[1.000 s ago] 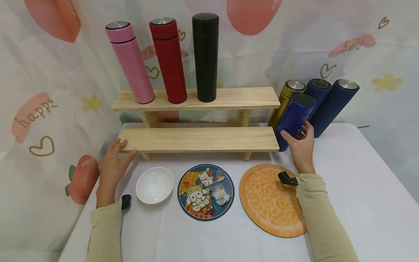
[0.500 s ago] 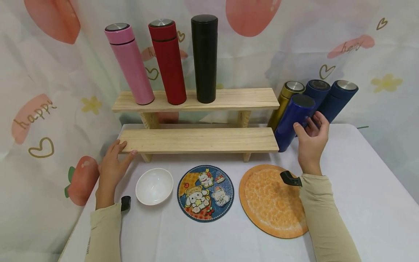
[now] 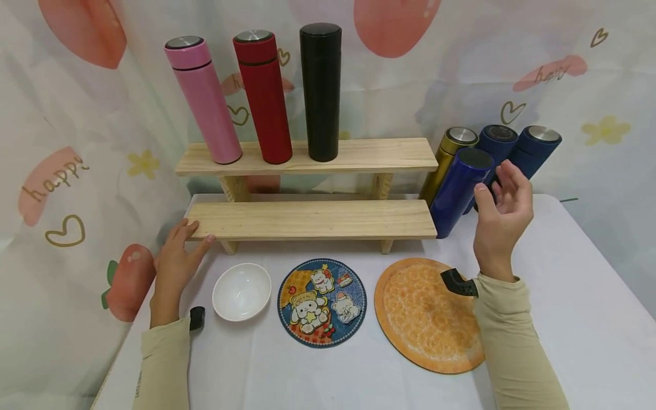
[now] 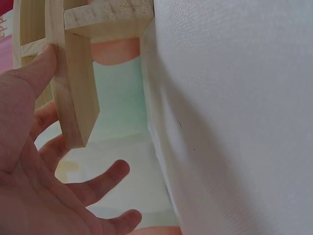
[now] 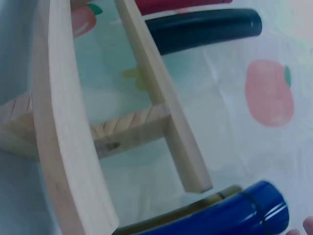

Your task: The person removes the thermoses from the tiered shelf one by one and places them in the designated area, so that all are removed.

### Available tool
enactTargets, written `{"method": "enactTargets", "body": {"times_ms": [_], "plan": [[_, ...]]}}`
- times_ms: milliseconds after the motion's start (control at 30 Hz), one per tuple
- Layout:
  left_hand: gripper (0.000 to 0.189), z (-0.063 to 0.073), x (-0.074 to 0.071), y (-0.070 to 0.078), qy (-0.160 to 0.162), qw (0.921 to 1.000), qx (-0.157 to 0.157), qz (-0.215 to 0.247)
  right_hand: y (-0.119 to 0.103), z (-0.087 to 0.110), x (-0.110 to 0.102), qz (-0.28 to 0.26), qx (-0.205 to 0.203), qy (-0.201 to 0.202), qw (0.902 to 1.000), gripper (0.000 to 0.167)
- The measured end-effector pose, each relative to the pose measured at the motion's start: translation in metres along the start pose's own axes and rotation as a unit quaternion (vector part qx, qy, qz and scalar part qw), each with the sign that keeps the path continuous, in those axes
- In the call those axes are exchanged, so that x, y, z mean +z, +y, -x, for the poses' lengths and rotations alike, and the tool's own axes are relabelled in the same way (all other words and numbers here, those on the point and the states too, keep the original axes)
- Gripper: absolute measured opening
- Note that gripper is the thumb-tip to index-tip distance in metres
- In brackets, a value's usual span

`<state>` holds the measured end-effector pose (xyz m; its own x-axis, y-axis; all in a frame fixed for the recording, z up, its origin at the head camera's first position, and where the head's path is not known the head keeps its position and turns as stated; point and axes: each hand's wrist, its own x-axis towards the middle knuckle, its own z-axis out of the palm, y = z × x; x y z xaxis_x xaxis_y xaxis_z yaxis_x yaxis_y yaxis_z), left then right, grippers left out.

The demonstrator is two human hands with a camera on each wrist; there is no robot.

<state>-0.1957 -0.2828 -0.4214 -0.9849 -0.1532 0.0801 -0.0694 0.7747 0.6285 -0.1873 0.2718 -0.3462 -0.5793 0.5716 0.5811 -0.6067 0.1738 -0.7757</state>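
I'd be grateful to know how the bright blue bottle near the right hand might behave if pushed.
The bright blue bottle would probably tip readily, being tall and narrow. Its glossy surface may feel slippery, and its round sides suggest rolling once toppled.

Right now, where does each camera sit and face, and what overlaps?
Head: worn on the head, facing forward and down at the two-tier pale wooden shelf; left-hand grip, right-hand grip and beige fabric sleeves show.
Left wrist: worn there, tilted, facing the shelf's left end and white tablecloth; left-hand grip shows.
Right wrist: worn there, tilted, facing the shelf's right end and patterned backdrop; only fingertips show, bottom right.
Shared: head and right wrist show the glossy blue cylindrical bottle.
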Motion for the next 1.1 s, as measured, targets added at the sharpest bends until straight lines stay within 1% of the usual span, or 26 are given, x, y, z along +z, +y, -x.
{"method": "enactTargets", "body": {"times_ms": [167,233,400,500,700,800,1000,1100], "plan": [[0.076,0.000,0.000,0.000,0.001,1.0000,0.004,-0.003,-0.009,0.004,0.004,-0.004,-0.036,-0.030,0.9989,0.048],[0.076,0.000,0.000,0.000,0.001,1.0000,0.005,-0.003,-0.012,0.006,0.006,-0.018,-0.039,-0.040,0.9983,0.048],[0.076,0.000,0.000,0.000,-0.001,1.0000,0.003,-0.003,-0.018,0.007,0.010,-0.063,-0.030,-0.071,0.9950,0.048],[0.077,0.000,0.000,0.001,-0.002,1.0000,0.004,-0.003,-0.021,0.009,0.013,-0.069,-0.020,-0.095,0.9929,0.049],[0.077,0.002,-0.001,-0.001,0.006,0.9999,0.013,0.003,-0.023,0.015,0.023,-0.080,0.021,-0.144,0.9861,0.052],[0.076,0.003,-0.001,-0.001,0.009,0.9998,0.018,0.003,-0.022,0.021,0.028,-0.085,0.024,-0.163,0.9826,0.051],[0.077,0.002,-0.002,-0.001,0.005,0.9998,0.020,-0.001,-0.016,0.032,0.037,-0.097,0.024,-0.189,0.9769,0.049],[0.077,0.001,-0.003,-0.001,0.005,0.9998,0.019,-0.001,-0.014,0.035,0.041,-0.110,0.036,-0.199,0.9731,0.050]]}}
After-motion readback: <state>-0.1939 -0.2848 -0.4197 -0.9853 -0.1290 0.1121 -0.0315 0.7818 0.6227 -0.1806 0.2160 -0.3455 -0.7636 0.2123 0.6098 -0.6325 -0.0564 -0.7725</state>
